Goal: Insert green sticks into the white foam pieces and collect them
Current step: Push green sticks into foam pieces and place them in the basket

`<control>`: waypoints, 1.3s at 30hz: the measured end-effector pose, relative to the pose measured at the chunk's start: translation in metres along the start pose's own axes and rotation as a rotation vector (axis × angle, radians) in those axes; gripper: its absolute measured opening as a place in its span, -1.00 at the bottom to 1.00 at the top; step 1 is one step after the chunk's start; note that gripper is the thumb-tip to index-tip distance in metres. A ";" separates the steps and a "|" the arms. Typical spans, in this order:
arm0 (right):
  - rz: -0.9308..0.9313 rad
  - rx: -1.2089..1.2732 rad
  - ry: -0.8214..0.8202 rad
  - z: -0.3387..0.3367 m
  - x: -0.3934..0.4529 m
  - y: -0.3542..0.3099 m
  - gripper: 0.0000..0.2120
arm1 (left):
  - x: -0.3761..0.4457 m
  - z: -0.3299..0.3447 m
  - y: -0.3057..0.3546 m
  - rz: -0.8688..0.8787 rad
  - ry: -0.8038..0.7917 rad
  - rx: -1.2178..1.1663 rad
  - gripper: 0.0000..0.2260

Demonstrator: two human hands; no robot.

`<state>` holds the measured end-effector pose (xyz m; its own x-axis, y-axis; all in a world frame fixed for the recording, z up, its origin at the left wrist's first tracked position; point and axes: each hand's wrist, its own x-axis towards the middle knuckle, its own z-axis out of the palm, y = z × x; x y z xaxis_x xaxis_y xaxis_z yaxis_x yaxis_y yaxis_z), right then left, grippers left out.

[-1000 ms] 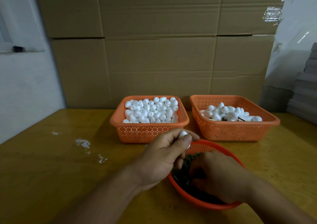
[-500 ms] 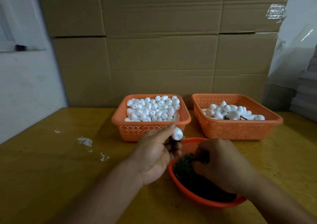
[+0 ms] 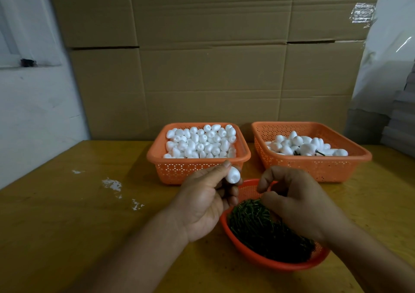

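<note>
Left fingers: the left hand point(image 3: 203, 205) pinches a white foam piece point(image 3: 233, 175) between thumb and fingertips, raised just in front of the left basket point(image 3: 197, 170).
Right fingers: the right hand point(image 3: 292, 200) has its fingers curled together above the round bowl point(image 3: 269, 261); whether a stick is pinched between them cannot be told.
Foam piece, handling: judged very light and soft; a hard squeeze would likely dent it, so a gentle hold around its sides suits, with one end left bare for the stick.
Green sticks point(image 3: 265, 229), handling: thin, light and probably stiff enough to push into foam; best taken near one end, singly.
Foam piece to fingers: it sits at the left fingertips, near the right fingertips but apart from them, above the bowl's far rim.
Supply: the left basket is heaped with plain foam pieces.
Collected: the right basket point(image 3: 312, 169) holds foam pieces, and at least one shows a dark stick.
Surface: all three containers stand on a yellow table point(image 3: 67, 225).
</note>
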<state>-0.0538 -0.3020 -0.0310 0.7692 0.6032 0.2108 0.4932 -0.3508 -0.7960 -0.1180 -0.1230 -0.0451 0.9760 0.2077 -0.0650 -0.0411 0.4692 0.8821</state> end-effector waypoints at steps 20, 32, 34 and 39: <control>-0.266 0.069 -0.059 0.007 -0.003 -0.003 -0.85 | -0.002 0.002 -0.001 0.009 0.013 0.012 -0.76; -0.363 0.160 0.153 0.018 -0.004 -0.002 -0.88 | -0.006 0.006 -0.004 0.010 -0.027 0.050 -0.77; -0.363 0.159 0.150 0.018 -0.004 -0.001 -0.91 | -0.006 0.006 -0.004 0.015 -0.025 0.067 -0.78; -0.370 0.128 0.191 0.020 -0.003 0.000 -0.90 | -0.008 0.007 -0.004 0.037 -0.029 0.072 -0.79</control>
<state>-0.0648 -0.2897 -0.0428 0.6173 0.5243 0.5866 0.7046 -0.0369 -0.7086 -0.1242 -0.1319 -0.0446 0.9801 0.1978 -0.0193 -0.0624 0.3984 0.9151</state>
